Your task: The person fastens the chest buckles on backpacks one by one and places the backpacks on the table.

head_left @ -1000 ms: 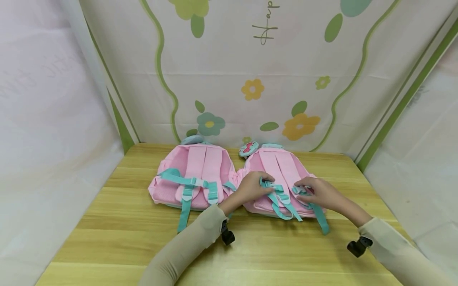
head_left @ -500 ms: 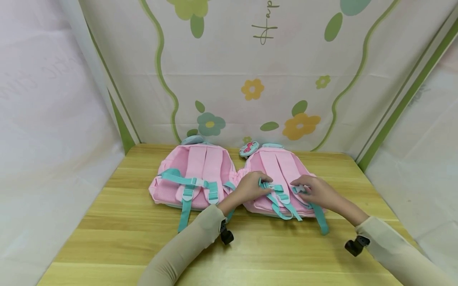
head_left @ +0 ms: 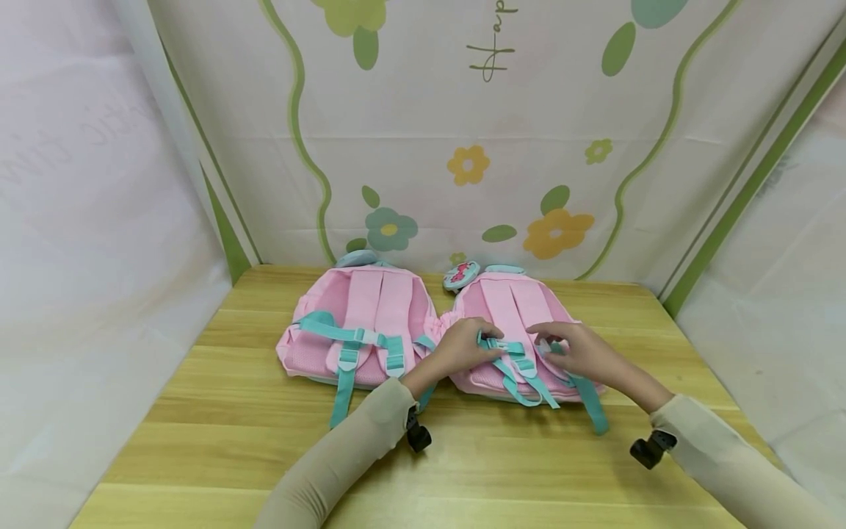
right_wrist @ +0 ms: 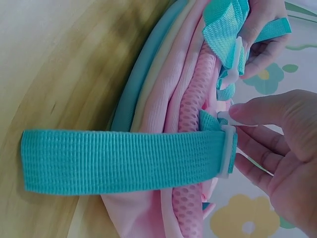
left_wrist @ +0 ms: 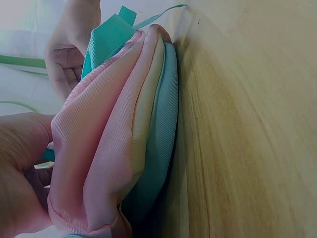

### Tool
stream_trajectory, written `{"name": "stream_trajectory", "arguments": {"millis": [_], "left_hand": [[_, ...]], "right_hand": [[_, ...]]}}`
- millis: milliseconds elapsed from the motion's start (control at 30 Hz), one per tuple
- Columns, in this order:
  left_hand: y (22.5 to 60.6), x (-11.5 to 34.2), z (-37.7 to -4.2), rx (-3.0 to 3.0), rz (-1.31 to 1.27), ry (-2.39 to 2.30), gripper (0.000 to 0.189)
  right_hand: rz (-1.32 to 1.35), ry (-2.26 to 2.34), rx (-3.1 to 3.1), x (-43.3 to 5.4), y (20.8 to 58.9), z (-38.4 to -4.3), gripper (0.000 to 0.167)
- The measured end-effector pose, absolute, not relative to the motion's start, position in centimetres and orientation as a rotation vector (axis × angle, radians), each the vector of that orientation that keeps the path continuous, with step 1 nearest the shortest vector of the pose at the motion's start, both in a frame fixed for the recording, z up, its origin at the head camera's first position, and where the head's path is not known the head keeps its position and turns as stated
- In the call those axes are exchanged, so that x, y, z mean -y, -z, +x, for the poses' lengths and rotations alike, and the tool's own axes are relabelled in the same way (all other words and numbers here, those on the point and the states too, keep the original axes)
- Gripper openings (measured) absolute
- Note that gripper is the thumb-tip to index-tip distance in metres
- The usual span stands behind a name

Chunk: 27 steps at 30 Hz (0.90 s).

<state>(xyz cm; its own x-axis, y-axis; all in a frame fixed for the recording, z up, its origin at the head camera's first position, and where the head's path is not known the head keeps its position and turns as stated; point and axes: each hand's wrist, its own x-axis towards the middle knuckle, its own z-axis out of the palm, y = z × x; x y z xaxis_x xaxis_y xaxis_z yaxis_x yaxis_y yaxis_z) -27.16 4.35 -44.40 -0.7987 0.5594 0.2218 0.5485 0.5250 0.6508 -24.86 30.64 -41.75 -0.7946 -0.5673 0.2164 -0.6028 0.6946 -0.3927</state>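
Two pink backpacks lie side by side on the table, straps up. On the right backpack (head_left: 492, 294), my left hand (head_left: 465, 344) holds a teal strap with a white side-release buckle part (head_left: 500, 345). A short way to its right, my right hand (head_left: 581, 353) pinches another white buckle part (right_wrist: 229, 119) between thumb and fingers, as the right wrist view shows. Below it a teal webbing end (right_wrist: 124, 161) hangs from a white strap adjuster (right_wrist: 228, 151). The two buckle parts are apart. My left fingertips are partly hidden in the left wrist view.
The left backpack (head_left: 396, 294) has its teal chest strap (head_left: 330, 330) fastened across with a white buckle. A round teal pouch (head_left: 460, 275) sits at the right backpack's top. A flower-printed curtain (head_left: 423, 110) stands behind the wooden table (head_left: 231, 441).
My right hand has shifted slightly left, toward the left hand, taking its buckle part along. My left hand has stayed nearly still.
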Motion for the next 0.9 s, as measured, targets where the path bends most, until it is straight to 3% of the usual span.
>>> {"name": "stream_trajectory", "arguments": {"millis": [233, 900], "left_hand": [[44.7, -4.4, -27.4, -2.707, 0.979, -1.199, 0.029], [44.8, -4.1, -27.3, -2.706, 0.986, -1.223, 0.027]], "right_hand": [[0.953, -0.722, 2.845, -30.2, 42.3, -25.1, 0.048], [1.083, -0.503, 2.71, -31.0, 43.5, -25.0, 0.025]]}}
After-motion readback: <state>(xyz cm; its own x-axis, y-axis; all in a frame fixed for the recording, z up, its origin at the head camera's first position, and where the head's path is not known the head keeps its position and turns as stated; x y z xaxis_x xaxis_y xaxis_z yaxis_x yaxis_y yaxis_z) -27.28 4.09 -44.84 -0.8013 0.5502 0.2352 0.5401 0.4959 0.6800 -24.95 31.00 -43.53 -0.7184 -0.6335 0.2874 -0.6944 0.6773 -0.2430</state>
